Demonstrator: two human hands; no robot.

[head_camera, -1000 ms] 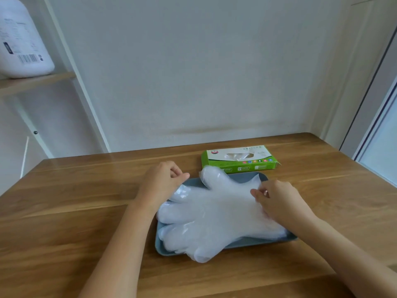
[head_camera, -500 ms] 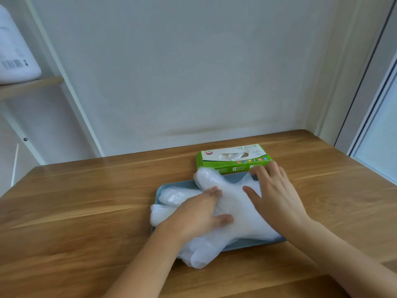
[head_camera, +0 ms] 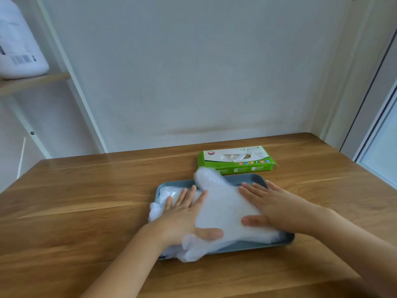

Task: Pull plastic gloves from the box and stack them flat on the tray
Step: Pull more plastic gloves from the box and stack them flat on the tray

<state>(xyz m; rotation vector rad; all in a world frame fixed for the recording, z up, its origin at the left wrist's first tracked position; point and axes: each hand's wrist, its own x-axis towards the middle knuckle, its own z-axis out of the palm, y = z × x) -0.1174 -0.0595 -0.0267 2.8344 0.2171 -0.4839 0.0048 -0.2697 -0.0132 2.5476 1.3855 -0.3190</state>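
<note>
A stack of clear plastic gloves (head_camera: 221, 207) lies on the blue-grey tray (head_camera: 247, 179) in the middle of the wooden table. Some glove fingers hang over the tray's left and front rims. My left hand (head_camera: 184, 216) lies flat, fingers spread, on the finger end of the stack. My right hand (head_camera: 272, 206) rests palm down on the cuff end, fingers apart. Just behind the tray lies the green and white glove box (head_camera: 236, 160), with a glove showing in its top slot.
The wooden table (head_camera: 86, 211) stretches to the left and front of the tray. A wall stands close behind the box. A shelf at the upper left carries a white bag (head_camera: 19, 44). A door frame rises at the right edge.
Both hands went from pinching the top glove's edges to lying flat on the stack. The left hand slid onto the gloves' fingers, the right onto the cuff end.
</note>
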